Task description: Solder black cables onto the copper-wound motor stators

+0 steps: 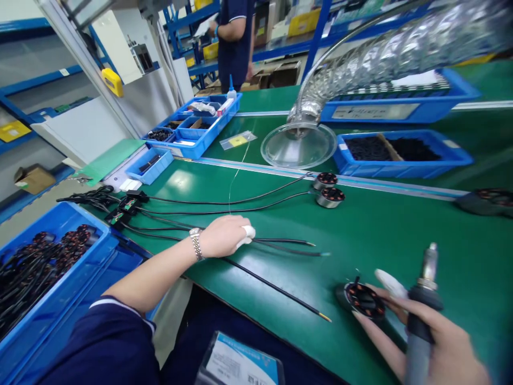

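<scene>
My left hand, with a watch on the wrist and a white cot on one finger, lies curled on the green table and pinches a thin black cable. My right hand at the lower right grips a grey soldering iron, tip pointing up. Its fingertips touch a small round motor stator with copper windings. Another black wire runs along the table's front edge.
Two more motors with long leads lie mid-table, connectors at the left. Blue bins hold parts: one at my left, several behind. A clear fume hood hangs from a silver hose. A person stands far back.
</scene>
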Demonstrator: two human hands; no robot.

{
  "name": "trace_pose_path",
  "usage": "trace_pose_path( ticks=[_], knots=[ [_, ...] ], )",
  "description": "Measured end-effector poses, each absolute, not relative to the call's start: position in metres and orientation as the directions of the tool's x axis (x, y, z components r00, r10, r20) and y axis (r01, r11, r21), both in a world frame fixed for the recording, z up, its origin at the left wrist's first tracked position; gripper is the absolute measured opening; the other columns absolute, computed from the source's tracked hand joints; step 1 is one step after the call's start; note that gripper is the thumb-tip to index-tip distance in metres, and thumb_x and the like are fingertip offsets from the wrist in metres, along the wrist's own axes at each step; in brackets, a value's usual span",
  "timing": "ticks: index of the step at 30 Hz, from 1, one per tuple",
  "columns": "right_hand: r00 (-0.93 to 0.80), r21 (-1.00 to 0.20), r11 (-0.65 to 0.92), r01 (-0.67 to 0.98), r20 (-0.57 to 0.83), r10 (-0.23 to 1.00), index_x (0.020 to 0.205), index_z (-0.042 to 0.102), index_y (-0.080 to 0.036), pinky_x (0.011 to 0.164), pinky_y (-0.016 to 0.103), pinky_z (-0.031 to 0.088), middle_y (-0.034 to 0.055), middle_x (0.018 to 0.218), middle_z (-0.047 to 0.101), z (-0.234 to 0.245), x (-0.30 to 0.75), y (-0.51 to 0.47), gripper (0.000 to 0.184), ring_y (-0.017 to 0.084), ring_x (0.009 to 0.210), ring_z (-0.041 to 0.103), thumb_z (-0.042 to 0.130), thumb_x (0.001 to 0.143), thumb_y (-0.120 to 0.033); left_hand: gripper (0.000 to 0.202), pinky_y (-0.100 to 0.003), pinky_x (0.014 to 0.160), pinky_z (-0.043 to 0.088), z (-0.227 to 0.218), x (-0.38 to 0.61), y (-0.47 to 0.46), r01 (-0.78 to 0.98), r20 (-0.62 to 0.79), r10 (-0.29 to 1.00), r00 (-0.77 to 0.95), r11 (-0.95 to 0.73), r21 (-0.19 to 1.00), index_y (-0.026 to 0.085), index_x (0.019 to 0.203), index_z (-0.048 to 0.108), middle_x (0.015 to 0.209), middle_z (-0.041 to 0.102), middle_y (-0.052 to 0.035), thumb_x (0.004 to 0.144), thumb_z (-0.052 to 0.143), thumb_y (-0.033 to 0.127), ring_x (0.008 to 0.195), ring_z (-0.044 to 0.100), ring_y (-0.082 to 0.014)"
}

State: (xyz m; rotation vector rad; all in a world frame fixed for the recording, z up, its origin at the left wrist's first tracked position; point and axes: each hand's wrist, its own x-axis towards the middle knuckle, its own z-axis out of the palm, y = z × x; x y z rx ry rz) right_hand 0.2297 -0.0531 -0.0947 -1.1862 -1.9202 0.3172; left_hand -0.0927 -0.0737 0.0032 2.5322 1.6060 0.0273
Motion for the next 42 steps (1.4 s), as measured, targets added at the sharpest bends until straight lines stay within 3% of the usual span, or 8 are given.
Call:
trace_pose_path(
  ticks=[10, 17, 22, 26, 30, 35, 38, 42],
  knots=[
    [-0.334, -0.552, 0.630, 0.546, 0.545, 0.769, 0.115, 0.038, -0.019, 0.079, 0.037, 0.053, 0.0140, 0.109, 0.058, -0.084, 0.226, -0.062, 0.040, 0.023, 0.094, 0.061, 0.057, 0.081, -0.027, 0.018, -0.031, 0.071, 0.041, -0.024, -0.027, -0.029, 0.874, 0.011, 0.892, 0.452, -0.445, 0.193, 0.015, 0.092, 0.059, 0.085, 0.059, -0.0072, 0.084, 0.047, 0.025, 0.081, 0.053, -0.0209],
    [-0.335, -0.547, 0.641, 0.538, 0.559, 0.758, 0.113, 0.040, -0.019, 0.079, 0.037, 0.054, 0.0127, 0.108, 0.059, -0.082, 0.226, -0.063, 0.037, 0.023, 0.096, 0.061, 0.057, 0.081, -0.028, 0.023, -0.034, 0.073, 0.042, -0.043, -0.010, -0.055, 0.880, 0.016, 0.893, 0.449, -0.445, 0.167, 0.014, 0.095, 0.055, 0.091, 0.056, -0.0093, 0.081, 0.053, 0.032, 0.085, 0.050, -0.0229],
    [-0.334, -0.571, 0.637, 0.518, 0.550, 0.765, 0.114, 0.040, -0.019, 0.083, 0.039, 0.051, 0.0127, 0.109, 0.059, -0.089, 0.230, -0.061, 0.042, 0.024, 0.095, 0.061, 0.060, 0.079, -0.029, 0.018, -0.030, 0.069, 0.041, -0.040, -0.013, -0.078, 0.873, -0.041, 0.879, 0.474, -0.464, 0.151, 0.015, 0.081, 0.057, 0.082, 0.057, -0.0060, 0.086, 0.040, 0.018, 0.076, 0.049, -0.0190],
    [-0.334, -0.551, 0.651, 0.521, 0.570, 0.750, 0.114, 0.040, -0.018, 0.084, 0.040, 0.051, 0.0133, 0.110, 0.058, -0.089, 0.230, -0.060, 0.044, 0.024, 0.092, 0.062, 0.061, 0.078, -0.031, 0.025, -0.032, 0.071, 0.041, -0.015, -0.018, -0.055, 0.909, 0.076, 0.918, 0.389, -0.396, 0.132, 0.013, 0.088, 0.057, 0.087, 0.057, -0.0078, 0.087, 0.033, 0.016, 0.081, 0.049, -0.0205],
    [-0.333, -0.500, 0.672, 0.547, 0.606, 0.722, 0.114, 0.041, -0.016, 0.078, 0.038, 0.053, 0.0142, 0.107, 0.059, -0.086, 0.227, -0.059, 0.044, 0.025, 0.087, 0.064, 0.060, 0.078, -0.035, 0.027, -0.034, 0.070, 0.042, -0.014, -0.024, -0.027, 0.942, 0.003, 0.969, 0.246, -0.239, 0.234, 0.013, 0.094, 0.057, 0.095, 0.057, -0.0105, 0.087, 0.032, 0.020, 0.082, 0.054, -0.0226],
    [-0.342, -0.513, 0.672, 0.534, 0.596, 0.726, 0.114, 0.040, -0.017, 0.075, 0.035, 0.054, 0.0137, 0.107, 0.059, -0.088, 0.228, -0.059, 0.043, 0.024, 0.088, 0.063, 0.059, 0.079, -0.031, 0.016, -0.030, 0.059, 0.044, -0.034, -0.020, -0.046, 0.903, -0.174, 0.918, 0.355, -0.290, 0.316, 0.016, 0.080, 0.061, 0.086, 0.063, -0.0076, 0.079, 0.045, 0.019, 0.067, 0.060, -0.0203],
    [-0.338, -0.566, 0.653, 0.503, 0.566, 0.751, 0.114, 0.040, -0.018, 0.080, 0.035, 0.053, 0.0131, 0.109, 0.058, -0.091, 0.230, -0.061, 0.042, 0.023, 0.094, 0.062, 0.061, 0.079, -0.027, 0.012, -0.024, 0.063, 0.045, -0.028, -0.020, -0.066, 0.822, -0.248, 0.839, 0.484, -0.338, 0.458, 0.018, 0.076, 0.064, 0.082, 0.067, -0.0027, 0.075, 0.052, 0.017, 0.071, 0.061, -0.0165],
    [-0.336, -0.650, 0.598, 0.468, 0.495, 0.801, 0.115, 0.039, -0.019, 0.086, 0.038, 0.050, 0.0124, 0.111, 0.056, -0.086, 0.228, -0.059, 0.041, 0.023, 0.098, 0.060, 0.059, 0.080, -0.025, 0.025, -0.023, 0.073, 0.044, -0.006, -0.025, -0.062, 0.703, -0.221, 0.864, 0.452, -0.194, 0.684, 0.015, 0.095, 0.065, 0.095, 0.068, -0.0060, 0.082, 0.046, 0.025, 0.083, 0.061, -0.0170]
  ],
)
